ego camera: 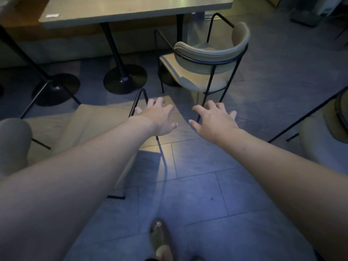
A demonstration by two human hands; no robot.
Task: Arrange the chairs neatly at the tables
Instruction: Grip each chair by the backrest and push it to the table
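Head view, looking down on a dim tiled floor (pixel 197 185). Both arms stretched forward, bare to the elbow. Left hand (pixel 159 117) with fingers spread apart and only slightly bent, holding nothing, hanging over the right front corner of the near left chair (pixel 84 125); cannot tell if touching its black frame. Right hand (pixel 214 119) just beside it to the right, fingers also spread and relaxed, holding nothing, palm down above the floor.

Directly beyond the hands, a beige chair (pixel 205 63) with curved backrest and thin black metal legs, standing upright on the floor, its back turned toward the camera, its seat facing the table (pixel 120 10). Seat front close to the table's right end, partly near the edge, not fully under it. Table far and to the left, pale top, resting on black pedestal bases (pixel 125 79); a second round base (pixel 56 89) further left.

Near left chair only partly seen, cushion pale, standing apart from the table. At the right edge, part of another chair (pixel 320 140) with black legs, mostly cut off.

At the bottom, one foot in a sandal (pixel 162 236) on the tiles.
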